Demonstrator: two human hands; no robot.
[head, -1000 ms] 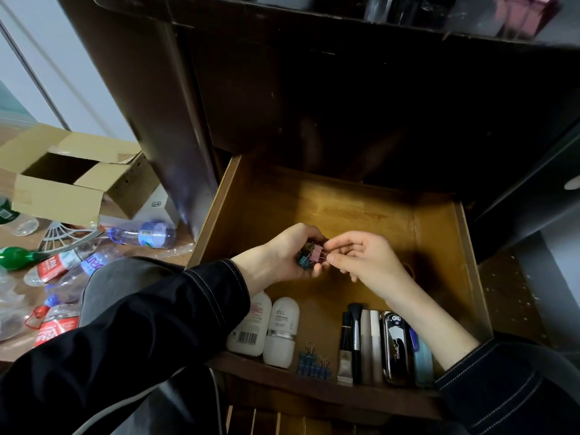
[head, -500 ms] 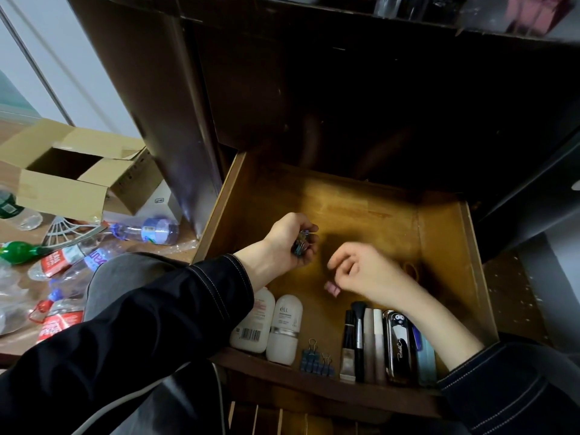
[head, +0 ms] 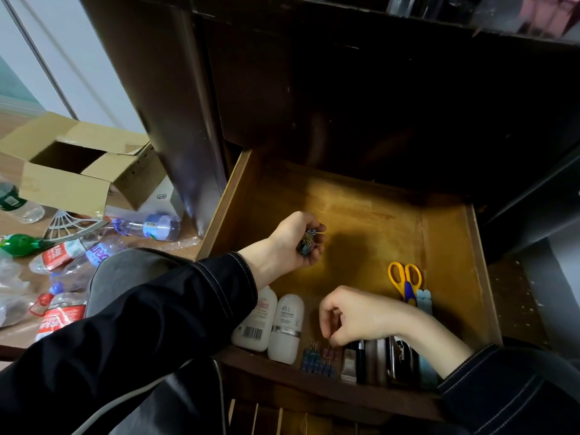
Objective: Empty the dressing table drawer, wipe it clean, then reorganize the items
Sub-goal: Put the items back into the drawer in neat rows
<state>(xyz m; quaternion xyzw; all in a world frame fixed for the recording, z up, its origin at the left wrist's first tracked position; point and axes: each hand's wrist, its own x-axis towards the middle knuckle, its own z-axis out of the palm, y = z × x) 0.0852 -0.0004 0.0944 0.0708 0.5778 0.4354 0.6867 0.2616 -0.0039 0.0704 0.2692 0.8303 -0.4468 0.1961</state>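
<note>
The wooden drawer (head: 370,211) stands pulled open. Over its left middle my left hand (head: 293,241) is closed around a bunch of small binder clips (head: 307,241). My right hand (head: 354,315) reaches down to the front edge, fingertips pinching a pink binder clip (head: 328,353) beside a row of blue clips (head: 314,364). Two white bottles (head: 270,321) lie at the front left. Right of the clips lie brushes and a black case (head: 398,361), partly hidden by my wrist. Yellow-handled scissors (head: 405,281) rest at the right.
A dark cabinet (head: 376,89) rises behind the drawer. On the floor at left are an open cardboard box (head: 78,164), several plastic bottles (head: 147,227) and a white fan grille (head: 72,224). My grey-clad knee (head: 125,277) is under my left arm.
My right hand took a pink clip from my left hand and carried it down to the front row of clips. The scissors have come into view. My left hand stayed put.
</note>
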